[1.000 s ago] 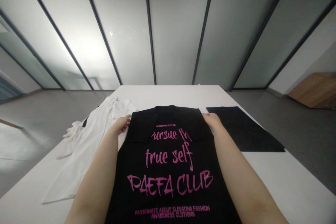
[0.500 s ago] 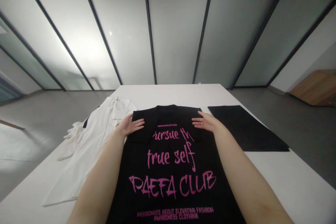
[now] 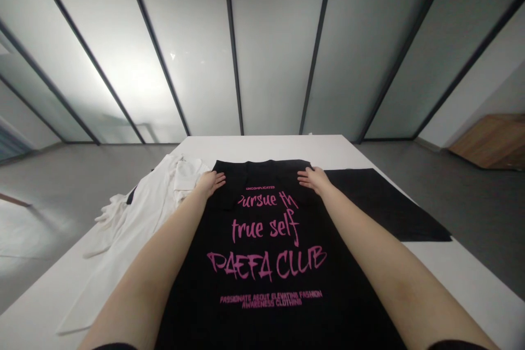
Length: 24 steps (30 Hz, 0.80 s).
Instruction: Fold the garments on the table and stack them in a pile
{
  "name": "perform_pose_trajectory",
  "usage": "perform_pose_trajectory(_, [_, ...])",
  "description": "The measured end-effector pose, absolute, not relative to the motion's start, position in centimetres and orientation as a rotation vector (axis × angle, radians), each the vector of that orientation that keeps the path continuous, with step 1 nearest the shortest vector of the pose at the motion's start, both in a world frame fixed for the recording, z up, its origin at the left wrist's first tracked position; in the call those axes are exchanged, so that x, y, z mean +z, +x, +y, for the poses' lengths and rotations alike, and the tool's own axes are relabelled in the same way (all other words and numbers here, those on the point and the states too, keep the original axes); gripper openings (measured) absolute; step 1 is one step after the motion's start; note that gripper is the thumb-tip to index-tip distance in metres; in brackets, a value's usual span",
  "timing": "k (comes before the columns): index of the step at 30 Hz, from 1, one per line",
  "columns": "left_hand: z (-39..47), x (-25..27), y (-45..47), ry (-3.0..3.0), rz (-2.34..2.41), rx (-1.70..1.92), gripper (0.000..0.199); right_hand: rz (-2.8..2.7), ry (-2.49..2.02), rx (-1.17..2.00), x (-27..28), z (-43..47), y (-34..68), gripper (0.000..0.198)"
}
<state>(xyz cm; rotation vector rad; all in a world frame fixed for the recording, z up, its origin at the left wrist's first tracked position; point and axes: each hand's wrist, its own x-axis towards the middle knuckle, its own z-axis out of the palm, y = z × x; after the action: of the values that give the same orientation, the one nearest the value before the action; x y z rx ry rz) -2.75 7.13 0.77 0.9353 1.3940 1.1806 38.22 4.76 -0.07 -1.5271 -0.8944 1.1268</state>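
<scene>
A black T-shirt [image 3: 266,257] with pink lettering stretches from the front of the view to the middle of the table, its collar end farthest from me. At its far left side, my left hand [image 3: 213,181] grips the edge, with the fingers laid over the front of the cloth. My right hand [image 3: 312,179] has the matching far right side, the thumb near the top edge and the fingers over the fabric. Between both hands the upper edge looks slightly wavy. The sleeves appear folded in over the front, covering part of the lettering.
Rumpled white garments [image 3: 139,229] lie along the left side of the white table [image 3: 262,146]. A flat, folded black cloth [image 3: 385,202] rests on the right. Frosted glass panels [image 3: 270,49] stand behind the table, and a wooden piece [image 3: 492,142] is at far right.
Both hands have moved slightly forward and a little closer together, carrying the T-shirt with them. Its lettering sits farther from me, and the top edge has become wavier.
</scene>
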Motion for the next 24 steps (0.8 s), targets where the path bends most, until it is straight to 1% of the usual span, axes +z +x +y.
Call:
perform_pose_trajectory(2, [8.3,1.4,-1.8,1.002,1.415,1.232,0.065,-0.97,-1.518,1.013,0.3,5.6,37.4,0.046])
perform_pose_trajectory(5, [8.6,1.4,-0.5,1.247,1.554,1.259,0.079,-1.14,-1.522,0.828,-0.2,5.7,36.3,0.07])
perform_pose_trajectory(6, [8.2,1.0,-0.1,1.385,1.614,1.226,0.079,-1.284,-1.57,0.725,-0.6,5.4,36.0,0.075])
perform_pose_trajectory(7, [7.6,0.4,0.3,1.553,1.678,1.158,0.077,-1.45,-1.632,0.609,-1.2,5.0,35.8,0.075])
perform_pose_trajectory(9, [6.0,-0.9,1.0,1.91,1.796,0.919,0.065,-1.748,-1.751,0.396,-2.2,4.4,35.4,0.063])
perform_pose_trajectory(11, [4.4,-2.1,1.5,2.161,1.925,0.65,0.055,-1.868,-1.817,0.323,-2.9,4.0,35.2,0.05])
perform_pose_trajectory(12, [3.7,-2.6,1.7,2.227,1.972,0.562,0.054,-1.874,-1.828,0.331,-3.1,4.0,35.1,0.048])
perform_pose_trajectory(13, [3.2,-2.9,1.8,2.268,2.004,0.5,0.054,-1.893,-1.847,0.325,-3.1,4.0,34.9,0.051])
perform_pose_trajectory(15, [2.5,-3.1,1.9,2.306,2.032,0.439,0.06,-1.938,-1.905,0.285,-2.9,4.0,34.5,0.061])
perform_pose_trajectory(16, [2.3,-3.1,1.9,2.31,2.035,0.424,0.064,-1.955,-1.938,0.256,-2.7,4.0,34.2,0.062])
perform_pose_trajectory(18, [1.9,-3.1,2.0,2.296,2.034,0.411,0.074,-1.966,-1.994,0.197,-2.4,3.8,33.7,0.051])
perform_pose_trajectory(20, [1.6,-3.2,2.1,2.273,2.029,0.417,0.079,-1.937,-2.018,0.162,-2.1,3.5,33.2,0.038])
perform_pose_trajectory(24, [0.8,-3.3,2.4,2.267,2.006,0.443,0.074,-1.884,-2.031,0.138,-1.9,3.2,32.4,0.033])
